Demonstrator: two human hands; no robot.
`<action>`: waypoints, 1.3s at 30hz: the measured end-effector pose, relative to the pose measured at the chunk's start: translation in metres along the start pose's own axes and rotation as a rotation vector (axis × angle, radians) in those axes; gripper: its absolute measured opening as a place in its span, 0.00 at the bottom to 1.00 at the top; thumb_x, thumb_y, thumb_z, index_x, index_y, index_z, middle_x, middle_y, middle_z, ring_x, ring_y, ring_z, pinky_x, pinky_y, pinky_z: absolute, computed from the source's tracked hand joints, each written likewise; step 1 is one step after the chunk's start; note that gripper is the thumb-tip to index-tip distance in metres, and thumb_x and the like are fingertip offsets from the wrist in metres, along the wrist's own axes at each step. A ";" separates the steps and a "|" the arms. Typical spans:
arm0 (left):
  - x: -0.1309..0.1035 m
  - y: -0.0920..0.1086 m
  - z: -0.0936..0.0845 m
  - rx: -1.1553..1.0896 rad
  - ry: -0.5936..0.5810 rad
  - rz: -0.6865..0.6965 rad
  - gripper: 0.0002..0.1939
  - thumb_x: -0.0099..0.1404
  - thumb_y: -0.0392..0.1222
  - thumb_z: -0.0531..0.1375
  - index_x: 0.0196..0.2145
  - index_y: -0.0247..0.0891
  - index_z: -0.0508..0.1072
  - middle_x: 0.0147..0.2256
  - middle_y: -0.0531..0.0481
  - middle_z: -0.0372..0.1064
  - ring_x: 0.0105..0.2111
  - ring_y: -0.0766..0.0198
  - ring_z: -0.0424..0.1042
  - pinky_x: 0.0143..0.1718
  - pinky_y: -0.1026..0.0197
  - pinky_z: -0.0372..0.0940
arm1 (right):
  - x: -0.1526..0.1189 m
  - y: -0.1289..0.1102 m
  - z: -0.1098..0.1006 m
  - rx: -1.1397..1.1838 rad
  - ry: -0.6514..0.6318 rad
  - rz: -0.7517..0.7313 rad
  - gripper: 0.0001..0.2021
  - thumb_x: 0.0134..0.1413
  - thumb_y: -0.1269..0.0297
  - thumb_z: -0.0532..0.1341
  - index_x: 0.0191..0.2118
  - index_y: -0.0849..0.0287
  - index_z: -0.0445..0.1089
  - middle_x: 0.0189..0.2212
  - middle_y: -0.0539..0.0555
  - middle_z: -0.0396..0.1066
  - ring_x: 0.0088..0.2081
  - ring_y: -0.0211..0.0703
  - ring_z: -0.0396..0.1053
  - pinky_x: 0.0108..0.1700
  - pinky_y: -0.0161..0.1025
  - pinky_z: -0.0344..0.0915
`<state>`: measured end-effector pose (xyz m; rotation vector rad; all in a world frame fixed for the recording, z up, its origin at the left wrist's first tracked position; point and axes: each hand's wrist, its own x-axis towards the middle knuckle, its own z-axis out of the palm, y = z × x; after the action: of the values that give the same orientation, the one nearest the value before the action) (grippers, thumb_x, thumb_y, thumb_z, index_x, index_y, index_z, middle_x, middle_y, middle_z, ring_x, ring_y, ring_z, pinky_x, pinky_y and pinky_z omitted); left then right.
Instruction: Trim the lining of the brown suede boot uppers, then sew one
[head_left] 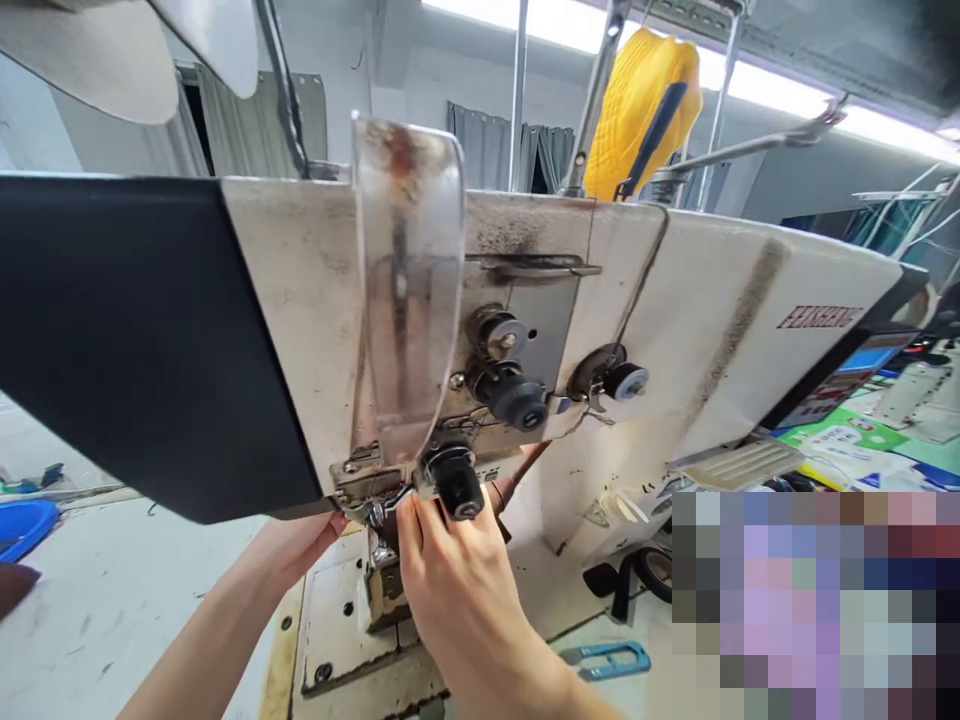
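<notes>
A white industrial sewing machine (pixel 690 290) with a dark end cover fills the view. At its needle area, my right hand (pixel 454 570) has its fingers bent over a dark brown leather-like piece (pixel 387 527), beside the presser foot. A brown strip (pixel 525 478) shows behind that hand; I cannot tell whether it is the same piece. My left hand (pixel 300 548) reaches in from the left with its fingers together, the tips partly hidden under the machine head. What they hold is hidden. A black tension knob (pixel 459 482) is just above my right fingers.
A clear plastic guard (pixel 409 300) hangs before the machine head. Blue thread snips (pixel 606 660) lie on the table at right. A yellow thread cone (pixel 641 110) stands above the machine. A blue container (pixel 28 528) is at the left edge, with a dark object below it.
</notes>
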<state>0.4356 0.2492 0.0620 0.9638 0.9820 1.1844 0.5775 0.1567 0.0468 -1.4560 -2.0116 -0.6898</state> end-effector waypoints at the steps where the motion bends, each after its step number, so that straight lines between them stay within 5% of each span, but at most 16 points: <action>1: -0.005 -0.002 0.000 -0.004 0.001 -0.007 0.17 0.60 0.48 0.67 0.42 0.35 0.74 0.37 0.48 0.75 0.34 0.63 0.73 0.35 0.60 0.70 | -0.004 -0.006 0.002 -0.039 0.059 -0.004 0.19 0.60 0.78 0.48 0.50 0.69 0.72 0.41 0.68 0.75 0.46 0.62 0.70 0.51 0.64 0.64; 4: -0.024 -0.016 0.000 -0.023 0.017 -0.024 0.21 0.47 0.47 0.73 0.37 0.36 0.76 0.32 0.48 0.76 0.32 0.60 0.74 0.32 0.62 0.67 | -0.018 -0.022 0.014 -0.066 0.286 0.090 0.22 0.60 0.76 0.47 0.55 0.69 0.69 0.47 0.68 0.75 0.54 0.64 0.67 0.60 0.65 0.55; 8: -0.048 -0.048 -0.001 -0.028 0.142 -0.065 0.22 0.48 0.58 0.70 0.34 0.40 0.75 0.29 0.49 0.75 0.29 0.60 0.73 0.28 0.62 0.66 | -0.026 -0.023 0.023 -0.039 0.384 0.093 0.23 0.60 0.71 0.50 0.58 0.69 0.67 0.50 0.67 0.74 0.56 0.61 0.67 0.64 0.61 0.51; 12: -0.057 -0.057 0.000 0.028 0.174 -0.032 0.23 0.48 0.61 0.70 0.32 0.39 0.76 0.28 0.51 0.73 0.32 0.60 0.72 0.33 0.62 0.68 | -0.006 0.010 -0.011 -0.026 0.258 -0.266 0.25 0.64 0.54 0.53 0.50 0.72 0.73 0.44 0.68 0.77 0.48 0.58 0.73 0.54 0.48 0.66; 15: -0.054 -0.045 0.000 0.070 -0.010 0.077 0.23 0.50 0.61 0.70 0.32 0.39 0.77 0.31 0.51 0.74 0.36 0.60 0.71 0.43 0.62 0.67 | 0.011 0.042 -0.051 0.056 -0.016 -0.374 0.27 0.65 0.45 0.53 0.51 0.66 0.73 0.41 0.61 0.78 0.41 0.52 0.75 0.43 0.45 0.71; 18: -0.043 -0.031 -0.007 0.178 -0.161 0.063 0.26 0.49 0.65 0.69 0.31 0.38 0.78 0.27 0.51 0.72 0.30 0.64 0.68 0.35 0.64 0.66 | 0.012 0.060 -0.073 0.082 -0.179 -0.412 0.24 0.66 0.46 0.53 0.56 0.57 0.70 0.42 0.55 0.79 0.38 0.47 0.75 0.43 0.44 0.71; 22: -0.029 -0.029 -0.014 0.270 -0.118 0.026 0.30 0.40 0.70 0.69 0.20 0.37 0.74 0.18 0.53 0.64 0.20 0.69 0.58 0.22 0.66 0.56 | -0.010 0.054 -0.059 -0.117 -0.101 -0.479 0.19 0.66 0.67 0.49 0.54 0.67 0.72 0.45 0.62 0.78 0.40 0.50 0.75 0.43 0.47 0.71; 25: -0.035 -0.036 -0.007 0.255 -0.036 0.045 0.29 0.44 0.69 0.67 0.27 0.38 0.75 0.26 0.49 0.73 0.28 0.62 0.69 0.30 0.63 0.65 | -0.020 0.045 -0.042 -0.210 -0.076 -0.467 0.20 0.62 0.75 0.49 0.52 0.65 0.73 0.49 0.61 0.76 0.41 0.49 0.75 0.35 0.45 0.71; 28: -0.055 -0.039 0.006 0.305 0.037 0.093 0.26 0.50 0.63 0.66 0.37 0.39 0.74 0.36 0.46 0.77 0.38 0.54 0.74 0.39 0.59 0.68 | -0.014 0.044 -0.040 -0.168 -0.084 -0.477 0.16 0.60 0.75 0.52 0.46 0.63 0.74 0.47 0.61 0.76 0.40 0.48 0.75 0.31 0.42 0.70; 32: -0.070 -0.037 0.010 0.313 0.098 0.054 0.29 0.49 0.63 0.67 0.42 0.40 0.73 0.38 0.46 0.77 0.34 0.55 0.74 0.33 0.59 0.68 | 0.008 0.057 -0.057 -0.032 -0.192 -0.551 0.09 0.56 0.70 0.60 0.42 0.65 0.74 0.43 0.61 0.76 0.39 0.45 0.74 0.37 0.37 0.69; 36: -0.056 -0.046 0.000 0.149 0.195 -0.052 0.29 0.47 0.66 0.67 0.35 0.37 0.74 0.29 0.51 0.73 0.27 0.62 0.70 0.27 0.62 0.63 | 0.024 0.071 -0.075 0.168 -0.392 -0.541 0.24 0.57 0.50 0.62 0.53 0.64 0.69 0.48 0.57 0.76 0.44 0.46 0.74 0.43 0.37 0.69; 39: -0.047 -0.057 0.001 0.090 0.186 -0.008 0.29 0.43 0.63 0.70 0.35 0.38 0.74 0.30 0.51 0.74 0.33 0.59 0.73 0.32 0.63 0.67 | 0.025 0.074 -0.079 0.228 -0.457 -0.500 0.26 0.54 0.53 0.64 0.56 0.61 0.67 0.51 0.55 0.75 0.48 0.46 0.74 0.47 0.36 0.68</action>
<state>0.4472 0.1953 0.0124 0.9311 1.1944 1.2480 0.6526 0.1395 0.1270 -1.0438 -2.7520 -0.3086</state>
